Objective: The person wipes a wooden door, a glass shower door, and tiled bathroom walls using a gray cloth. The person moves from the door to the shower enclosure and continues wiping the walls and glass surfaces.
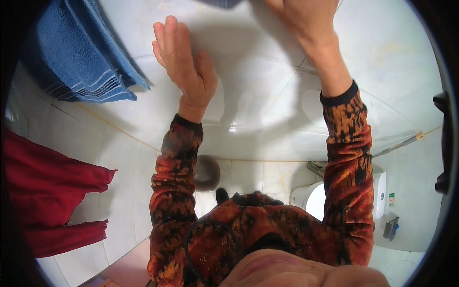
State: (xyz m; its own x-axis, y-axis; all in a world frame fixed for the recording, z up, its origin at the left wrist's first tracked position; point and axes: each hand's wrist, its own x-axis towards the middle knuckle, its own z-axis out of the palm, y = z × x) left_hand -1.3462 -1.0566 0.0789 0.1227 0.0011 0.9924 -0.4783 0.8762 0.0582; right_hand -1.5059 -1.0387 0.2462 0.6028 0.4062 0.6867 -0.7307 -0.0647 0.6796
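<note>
Tiled wall; left hand, fingers outstretched; right hand, fingers cropped, state unclear; green label, illegible.

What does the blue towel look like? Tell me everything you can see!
The towel is blue and looks like soft, fuzzy cloth. A band of white and dark stripes runs near its lower edge. It seems to hang in loose folds at the upper left, by the pale wall tiles, with one corner poking right. Its top isn't visible. The left hand is nearby but not touching it.
</note>
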